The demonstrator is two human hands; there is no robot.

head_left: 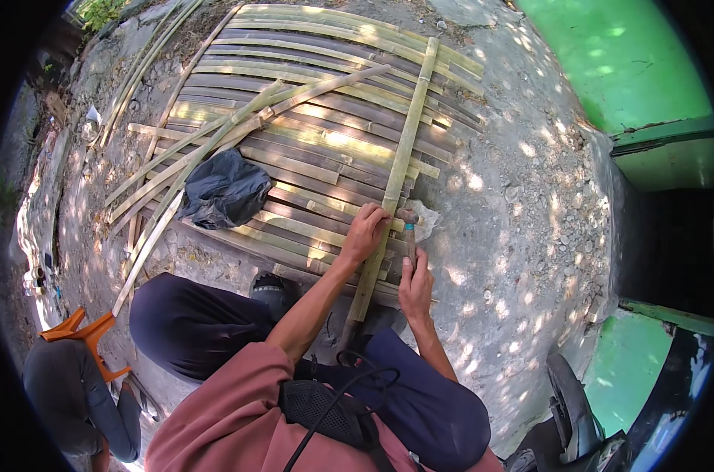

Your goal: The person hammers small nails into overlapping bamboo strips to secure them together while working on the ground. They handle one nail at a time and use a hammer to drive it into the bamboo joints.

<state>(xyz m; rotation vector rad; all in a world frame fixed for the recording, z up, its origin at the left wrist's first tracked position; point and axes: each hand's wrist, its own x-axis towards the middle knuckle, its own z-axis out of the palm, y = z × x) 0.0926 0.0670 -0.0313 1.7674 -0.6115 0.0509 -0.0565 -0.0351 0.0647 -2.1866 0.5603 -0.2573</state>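
Note:
A hammer (410,228) is gripped by its handle in my right hand (416,283). Its head is beside the right edge of a long bamboo strip (408,141), which crosses over the slatted bamboo panel (325,134). My left hand (365,234) rests on that strip, just left of the hammer head. Its fingertips are pinched together at the strip; whatever they hold is too small to make out. Crumpled clear plastic (426,222) lies behind the hammer head.
A black plastic bag (227,189) and loose bamboo strips (191,157) lie across the panel's left part. At lower left is another person's leg (81,389) beside an orange angular object (93,330). Green walls (624,63) stand right; a black tyre (569,393) is at lower right.

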